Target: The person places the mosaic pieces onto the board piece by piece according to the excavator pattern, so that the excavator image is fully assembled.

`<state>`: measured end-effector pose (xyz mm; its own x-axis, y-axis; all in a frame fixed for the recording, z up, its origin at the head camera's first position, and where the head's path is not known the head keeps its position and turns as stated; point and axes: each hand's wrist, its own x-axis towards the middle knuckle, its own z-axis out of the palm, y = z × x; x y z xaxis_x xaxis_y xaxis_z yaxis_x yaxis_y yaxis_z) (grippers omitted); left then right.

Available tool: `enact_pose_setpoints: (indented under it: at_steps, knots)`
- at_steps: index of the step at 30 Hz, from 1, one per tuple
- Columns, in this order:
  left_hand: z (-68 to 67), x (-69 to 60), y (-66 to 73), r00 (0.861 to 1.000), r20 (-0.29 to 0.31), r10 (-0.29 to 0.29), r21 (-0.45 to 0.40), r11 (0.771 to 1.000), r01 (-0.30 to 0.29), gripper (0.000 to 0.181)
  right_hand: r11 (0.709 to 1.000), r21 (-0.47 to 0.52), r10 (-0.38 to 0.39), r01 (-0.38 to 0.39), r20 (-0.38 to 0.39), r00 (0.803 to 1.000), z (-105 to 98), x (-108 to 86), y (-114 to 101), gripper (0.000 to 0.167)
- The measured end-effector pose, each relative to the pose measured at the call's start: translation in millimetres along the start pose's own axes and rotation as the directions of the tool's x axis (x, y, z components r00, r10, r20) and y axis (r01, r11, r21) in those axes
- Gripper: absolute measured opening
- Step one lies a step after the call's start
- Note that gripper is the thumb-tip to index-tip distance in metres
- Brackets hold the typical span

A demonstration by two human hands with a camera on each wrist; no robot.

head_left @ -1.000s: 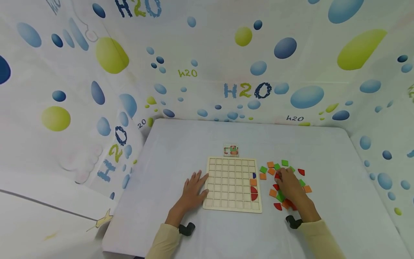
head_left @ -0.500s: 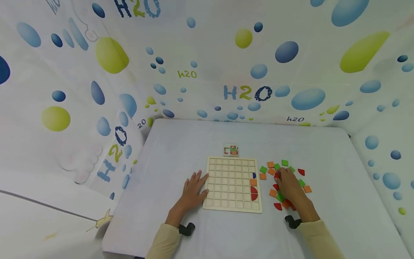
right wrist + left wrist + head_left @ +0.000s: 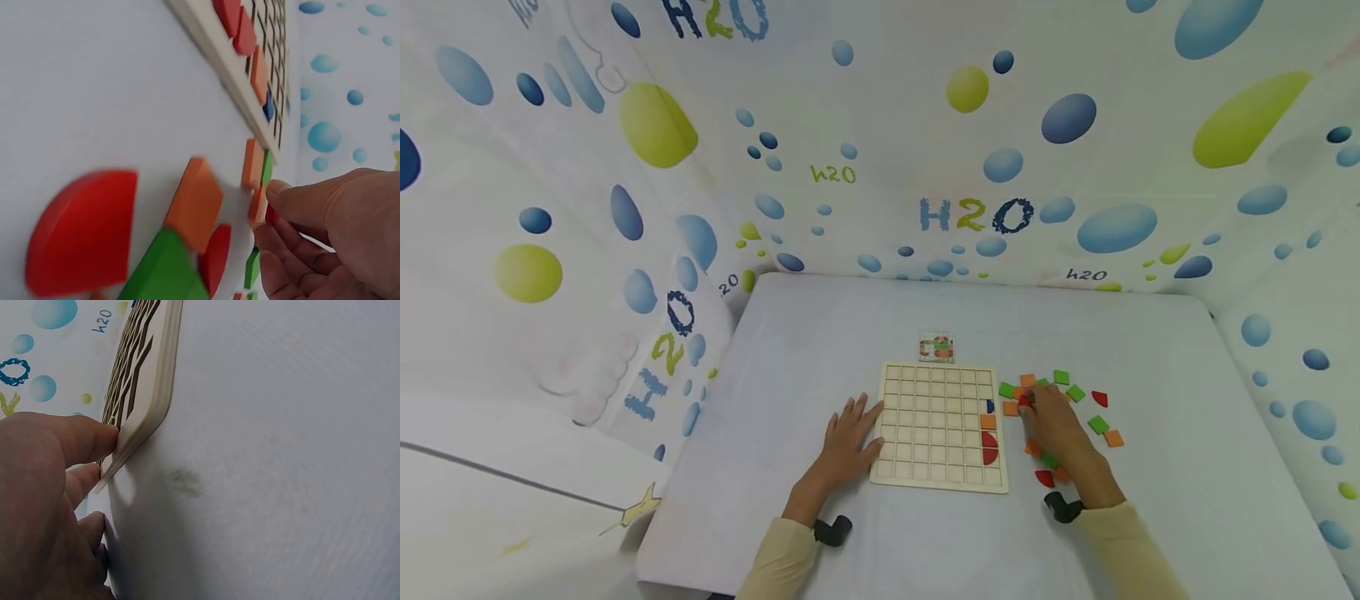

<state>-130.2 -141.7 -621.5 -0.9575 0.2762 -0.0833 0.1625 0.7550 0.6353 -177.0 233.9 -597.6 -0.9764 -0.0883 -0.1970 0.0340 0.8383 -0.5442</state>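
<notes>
My left hand (image 3: 845, 446) rests at the left edge of a wooden grid board (image 3: 917, 425), fingers spread; in the left wrist view its thumb (image 3: 94, 439) touches the board's rim. Along the board's right column sit a blue piece (image 3: 990, 407), an orange square (image 3: 988, 422) and two red rounded pieces (image 3: 989, 456). Right of the board, my right hand (image 3: 1063, 429) pinches a small red piece (image 3: 1024, 402) between thumb and fingers, low over the loose tiles. The right wrist view shows only a sliver of that red piece (image 3: 270, 214); the fingers hide the rest.
Loose green squares (image 3: 1061, 377), orange squares (image 3: 1114, 438) and red quarter-round pieces (image 3: 1099, 399) lie scattered around the right hand. A small patterned card (image 3: 936, 347) lies behind the board. A patterned sheet (image 3: 880, 167) hangs behind the white table (image 3: 820, 333).
My right hand has shifted left toward the board with the red piece, uncovering tiles on its right. A green square near the board has moved slightly left. The left hand stays put.
</notes>
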Motion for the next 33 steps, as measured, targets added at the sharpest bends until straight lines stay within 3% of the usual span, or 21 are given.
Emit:
enact_pose_setpoints:
  at_steps: [9,18,33]
  knots:
    - [1.6,-1.1,-0.9,0.999,0.017,-0.029,0.002,1.0,0.029,0.062,0.99,-0.036,-0.134,0.134,-0.007,0.991,11,12.7,-38,0.032]
    - [0.9,-0.5,-0.3,1.0,0.003,-0.013,0.0,1.0,0.013,0.062,0.973,-0.013,-0.231,0.232,0.06,0.971,23,32.1,-59,0.017]
    - [0.3,-0.7,1.3,1.0,0.001,-0.015,-0.006,1.0,0.015,0.062,0.969,0.101,-0.232,0.224,0.069,0.97,25,36.0,-59,0.005]
